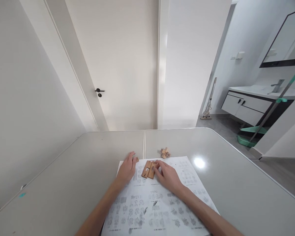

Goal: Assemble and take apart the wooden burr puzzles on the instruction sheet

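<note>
Two flat wooden puzzle pieces lie side by side on a printed instruction sheet (pixel 147 209). The left one (pixel 146 170) has a notch in its inner edge and a small dark mark. On the right one (pixel 151 172) the thumb and fingers of my right hand (pixel 169 177) are closed, covering part of it. My left hand (pixel 127 168) is at the sheet's upper left corner, its curled fingers around another small wooden piece (pixel 137 159), mostly hidden by them. Just beyond the sheet's top edge sits an assembled wooden burr puzzle (pixel 165 152).
The pale table (pixel 88 170) has a seam down its middle and rounded far corners. Behind it stand a white door (pixel 123 65) and wall. To the right are a sink cabinet (pixel 248 103), a mop (pixel 208 105) and a green dustpan (pixel 247 141).
</note>
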The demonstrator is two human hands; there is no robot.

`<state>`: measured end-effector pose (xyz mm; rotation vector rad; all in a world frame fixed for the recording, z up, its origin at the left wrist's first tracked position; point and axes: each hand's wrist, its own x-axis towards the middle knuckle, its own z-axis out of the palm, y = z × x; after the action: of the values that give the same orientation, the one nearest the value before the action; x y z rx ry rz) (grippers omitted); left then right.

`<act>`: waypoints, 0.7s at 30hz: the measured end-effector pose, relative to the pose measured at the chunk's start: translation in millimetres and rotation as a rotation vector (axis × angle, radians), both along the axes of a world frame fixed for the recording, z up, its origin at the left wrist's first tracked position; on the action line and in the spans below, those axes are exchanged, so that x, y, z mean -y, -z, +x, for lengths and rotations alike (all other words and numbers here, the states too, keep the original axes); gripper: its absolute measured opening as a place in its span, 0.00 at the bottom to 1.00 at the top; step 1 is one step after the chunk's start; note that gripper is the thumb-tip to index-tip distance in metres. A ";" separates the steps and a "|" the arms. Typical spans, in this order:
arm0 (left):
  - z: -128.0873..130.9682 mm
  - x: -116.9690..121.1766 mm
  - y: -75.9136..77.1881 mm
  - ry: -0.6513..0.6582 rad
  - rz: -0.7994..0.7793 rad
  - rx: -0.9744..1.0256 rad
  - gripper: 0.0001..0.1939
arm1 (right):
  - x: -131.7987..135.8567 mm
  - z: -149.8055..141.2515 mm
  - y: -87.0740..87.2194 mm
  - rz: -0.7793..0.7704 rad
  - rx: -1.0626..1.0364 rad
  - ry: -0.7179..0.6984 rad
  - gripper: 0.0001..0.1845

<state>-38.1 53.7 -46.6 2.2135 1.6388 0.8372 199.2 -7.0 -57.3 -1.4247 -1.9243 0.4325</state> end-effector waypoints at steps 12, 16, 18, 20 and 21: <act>8.3 16.2 -11.1 0.240 0.048 -0.130 0.30 | 8.3 -2.5 -6.9 0.126 0.062 -0.369 0.22; 4.1 15.3 -10.7 0.307 0.046 -0.197 0.35 | 7.6 -1.4 -5.6 0.093 0.049 -0.316 0.20; 1.1 13.5 -10.2 0.325 0.027 -0.223 0.34 | 7.2 -1.2 -5.2 0.077 0.037 -0.303 0.19; -1.9 11.6 -8.5 0.321 0.011 -0.244 0.34 | 7.0 -1.2 -5.1 0.073 0.032 -0.310 0.19; -3.4 10.6 -7.1 0.313 0.007 -0.254 0.34 | 7.0 -1.2 -5.0 0.073 0.032 -0.313 0.19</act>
<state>-41.5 43.1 -39.4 2.5764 1.3310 0.4964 198.0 -14.0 -52.4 -1.0921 -2.1754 0.4796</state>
